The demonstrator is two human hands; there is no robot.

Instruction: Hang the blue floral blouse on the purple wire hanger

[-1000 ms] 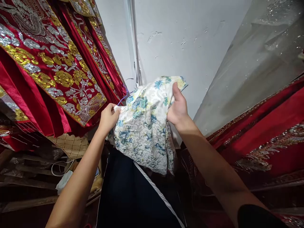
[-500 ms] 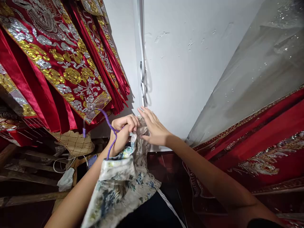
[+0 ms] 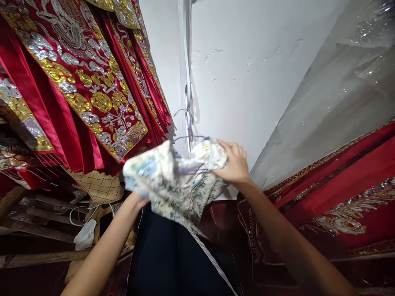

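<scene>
A white floral garment [image 3: 173, 181] with blue and yellow flowers is bunched up in front of me, on a thin purple hanger [image 3: 191, 139]. My right hand [image 3: 236, 162] is closed on the garment's right upper edge. My left hand [image 3: 135, 201] is under the cloth on the left; its fingers are hidden by the fabric. The garment is blurred by motion.
Red robes with gold and silver embroidery [image 3: 77, 78] hang at the upper left. More red embroidered cloth [image 3: 339, 193] lies at the right, under a grey sequinned sheet [image 3: 333, 82]. A white wall with a vertical metal rail [image 3: 187, 74] is ahead. Dark trousers with a white stripe [image 3: 173, 259] are below.
The garment has been lifted from my left forearm and spread between both hands. My right hand went from open beside the cloth to gripping its right edge; my left hand slid beneath it.
</scene>
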